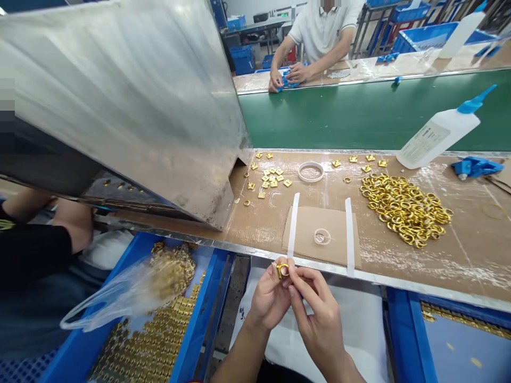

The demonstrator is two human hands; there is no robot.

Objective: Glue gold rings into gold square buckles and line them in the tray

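Both my hands meet just in front of the bench's near edge. My left hand pinches a gold ring with a flat face on its left side. The fingers of my right hand are closed together at the ring's right side; whether they hold a small part of their own is hidden. Just beyond them lies a cardboard pad with two white tape strips, bearing a small clear round dish. Farther right is a heap of gold rings. Several square gold pieces are scattered left of a white tape roll.
A large metal housing stands at left. A white bottle leans by a blue clip tool. Blue trays with gold rows and a plastic bag sit below. Across the green conveyor, a person handles something blue.
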